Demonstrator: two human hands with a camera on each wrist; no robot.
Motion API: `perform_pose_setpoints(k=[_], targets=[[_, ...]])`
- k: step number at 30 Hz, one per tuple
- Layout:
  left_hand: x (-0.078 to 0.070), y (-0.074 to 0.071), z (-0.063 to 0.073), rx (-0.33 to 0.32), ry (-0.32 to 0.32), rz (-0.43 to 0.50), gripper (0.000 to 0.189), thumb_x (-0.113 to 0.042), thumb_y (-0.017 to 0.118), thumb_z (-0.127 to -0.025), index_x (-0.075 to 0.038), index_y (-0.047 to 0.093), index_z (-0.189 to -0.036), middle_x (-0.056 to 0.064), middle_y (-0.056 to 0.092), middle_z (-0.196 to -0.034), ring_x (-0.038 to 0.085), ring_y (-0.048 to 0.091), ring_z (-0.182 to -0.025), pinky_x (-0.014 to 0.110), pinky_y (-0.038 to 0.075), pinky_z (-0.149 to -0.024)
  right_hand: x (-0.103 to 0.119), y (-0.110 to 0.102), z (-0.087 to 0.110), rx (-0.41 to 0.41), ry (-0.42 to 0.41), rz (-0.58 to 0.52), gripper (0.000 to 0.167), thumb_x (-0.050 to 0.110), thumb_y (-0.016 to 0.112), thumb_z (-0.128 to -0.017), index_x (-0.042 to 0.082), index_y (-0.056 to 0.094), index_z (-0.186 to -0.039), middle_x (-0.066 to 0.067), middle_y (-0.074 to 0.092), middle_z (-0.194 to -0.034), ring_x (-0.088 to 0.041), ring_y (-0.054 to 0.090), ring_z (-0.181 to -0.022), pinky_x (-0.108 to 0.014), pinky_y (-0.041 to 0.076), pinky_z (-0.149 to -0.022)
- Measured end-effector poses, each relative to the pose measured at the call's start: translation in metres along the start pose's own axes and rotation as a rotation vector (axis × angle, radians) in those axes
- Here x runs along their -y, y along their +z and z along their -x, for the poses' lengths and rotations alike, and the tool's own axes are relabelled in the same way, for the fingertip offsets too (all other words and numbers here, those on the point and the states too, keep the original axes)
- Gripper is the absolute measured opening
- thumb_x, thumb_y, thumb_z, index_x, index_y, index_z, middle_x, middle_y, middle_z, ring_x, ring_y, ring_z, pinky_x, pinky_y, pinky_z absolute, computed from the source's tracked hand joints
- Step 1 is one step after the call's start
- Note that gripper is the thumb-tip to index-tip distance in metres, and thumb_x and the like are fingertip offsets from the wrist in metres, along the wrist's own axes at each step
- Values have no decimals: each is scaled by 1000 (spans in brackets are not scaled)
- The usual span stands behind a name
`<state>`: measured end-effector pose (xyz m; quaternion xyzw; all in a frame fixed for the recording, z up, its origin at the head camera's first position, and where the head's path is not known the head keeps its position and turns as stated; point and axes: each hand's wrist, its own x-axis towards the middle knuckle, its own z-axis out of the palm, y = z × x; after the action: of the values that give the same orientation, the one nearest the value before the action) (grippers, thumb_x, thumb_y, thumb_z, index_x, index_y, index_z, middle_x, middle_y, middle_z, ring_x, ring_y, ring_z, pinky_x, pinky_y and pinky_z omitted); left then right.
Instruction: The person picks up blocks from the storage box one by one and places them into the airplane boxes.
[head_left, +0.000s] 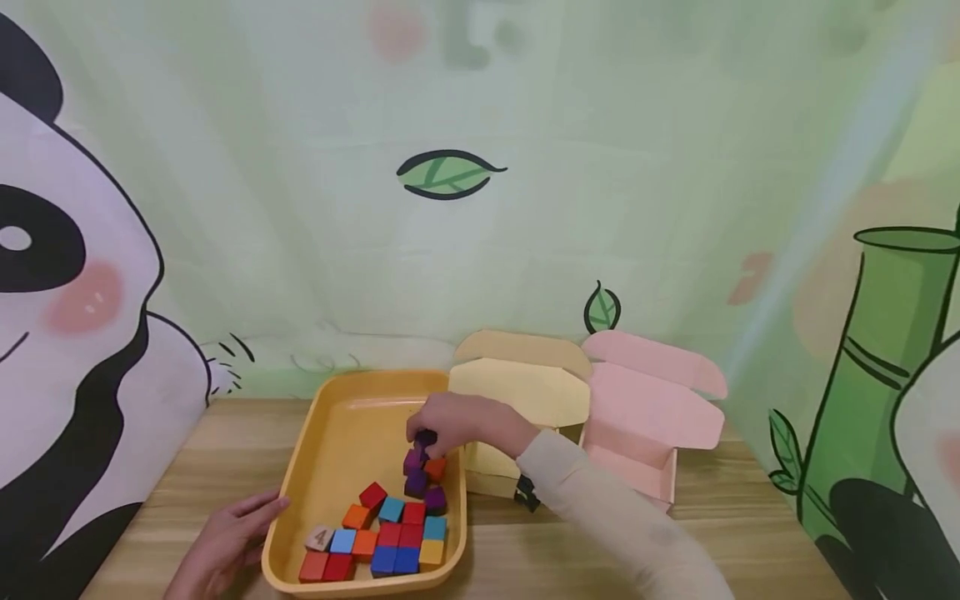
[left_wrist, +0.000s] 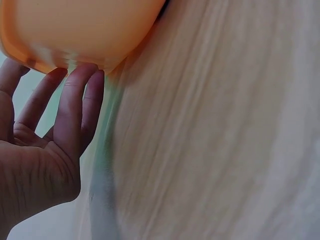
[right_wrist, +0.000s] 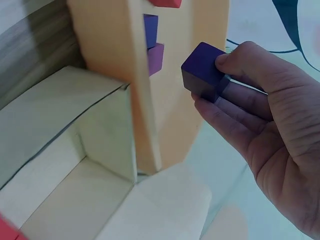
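Note:
My right hand (head_left: 459,423) pinches a dark purple block (right_wrist: 202,70) between thumb and fingers, over the right side of a yellow tray (head_left: 352,450). Close below it in the head view are several purple blocks (head_left: 416,482) and an orange block (head_left: 435,469). My left hand (head_left: 234,533) rests against the tray's left rim. In the left wrist view its relaxed fingers (left_wrist: 72,107) meet the tray's edge. The tray's near half holds several red, orange, blue and yellow blocks, plus a wooden piece marked 4 (head_left: 318,538).
Right of the tray stand a cream box (head_left: 521,392) and a pink box (head_left: 637,400), both with raised lids. A small dark object (head_left: 527,493) shows beside my right sleeve. Behind the wooden table (head_left: 517,567) hangs a printed panda cloth (head_left: 300,208).

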<state>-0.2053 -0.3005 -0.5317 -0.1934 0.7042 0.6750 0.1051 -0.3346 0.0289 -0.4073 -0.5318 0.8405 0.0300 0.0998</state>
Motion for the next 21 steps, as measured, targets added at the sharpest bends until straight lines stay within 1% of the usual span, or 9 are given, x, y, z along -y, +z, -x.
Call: perform_pose_setpoints(k=[3,8,13,16,21], targets=[[-1,2,-1,2,5,6,80,-36,78,-91,8,44,-148,20,73,-113,22,73,-94,48,61,-81,-5,1,11,-1,25,-6,26,22,75,-92,15,74,-117,6,71,-102,-8,57,-83,-14,49,-75],[-2,4,-1,-8,-3,16,80,-36,78,-91,8,44,-148,19,74,-110,22,73,-91,48,62,-80,-13,5,25,-24,31,-13,21,21,77,-91,15,75,-111,6,69,-93,-9,56,-79,-16,48,-72],[-1,3,-2,7,11,24,77,-34,78,-92,8,46,-147,18,74,-111,21,73,-93,48,61,-80,-23,9,39,-44,59,-26,20,21,77,-91,15,75,-110,9,67,-89,-7,55,-77,-16,48,-72],[0,1,-2,0,11,23,75,-34,78,-91,7,49,-146,16,74,-111,21,73,-92,49,62,-80,-29,12,46,-48,71,-22,18,22,76,-92,16,75,-109,10,67,-89,-5,55,-77,-15,49,-72],[1,-1,-3,-3,-1,19,78,-36,79,-90,8,47,-147,16,74,-110,21,73,-91,48,62,-80,-36,15,53,-48,71,-36,12,22,75,-92,15,75,-103,10,66,-85,-6,54,-73,-16,47,-68]])
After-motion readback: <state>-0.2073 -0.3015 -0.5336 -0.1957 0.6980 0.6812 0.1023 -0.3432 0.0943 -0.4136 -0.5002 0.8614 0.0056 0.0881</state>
